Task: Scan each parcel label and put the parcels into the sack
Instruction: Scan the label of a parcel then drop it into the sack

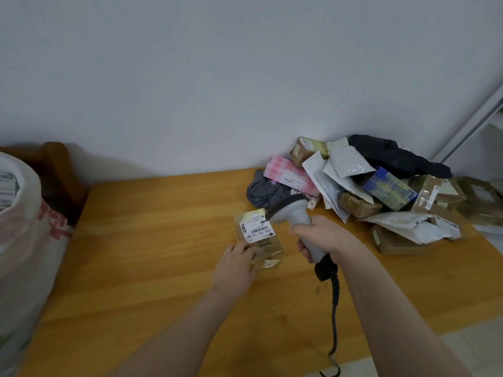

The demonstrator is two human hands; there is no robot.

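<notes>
Left hand (236, 263) fingers press the small parcel (258, 242) flat on the bench (152, 240), label up, so the scanner (292, 213), gripped in the right hand (322, 235), reads it; sack (24, 227) waits far left

Small tan parcel (258, 240) flat on table, white label (257, 230) up, sack (24, 240) far left
</notes>
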